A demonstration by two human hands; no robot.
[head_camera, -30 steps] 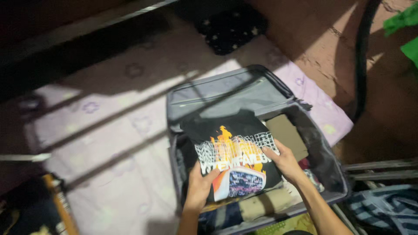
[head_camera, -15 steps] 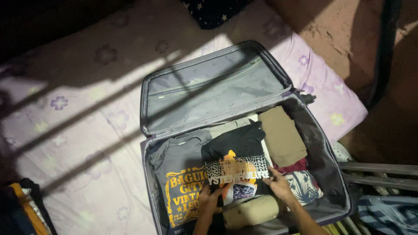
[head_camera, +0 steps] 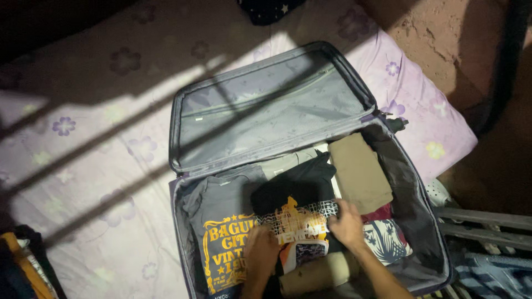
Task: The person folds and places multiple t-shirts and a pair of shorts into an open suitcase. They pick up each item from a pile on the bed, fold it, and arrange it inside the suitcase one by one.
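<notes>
Fingers of both your hands lie spread flat, palms down, on the black printed shirt (head_camera: pixel 299 207); neither hand is closed around it. Your left hand (head_camera: pixel 260 252) presses its lower left corner, your right hand (head_camera: pixel 346 224) its right edge. That shirt sits folded at the middle of the open suitcase (head_camera: pixel 424 221), lower centre of the frame, on top of other clothes.

Contents counted: one grey shirt with yellow print (head_camera: pixel 224 232) at left, one tan folded garment (head_camera: pixel 359 171) at upper right, one patterned piece (head_camera: pixel 385 238) at right, one tan roll (head_camera: pixel 318 271) at the bottom. A dark red layer under the tan garment is hard to make out.

Suitcase lid (head_camera: pixel 266 111) lies open on the flowered sheet (head_camera: pixel 100 166). Bottom edge of the case is cut off.
</notes>
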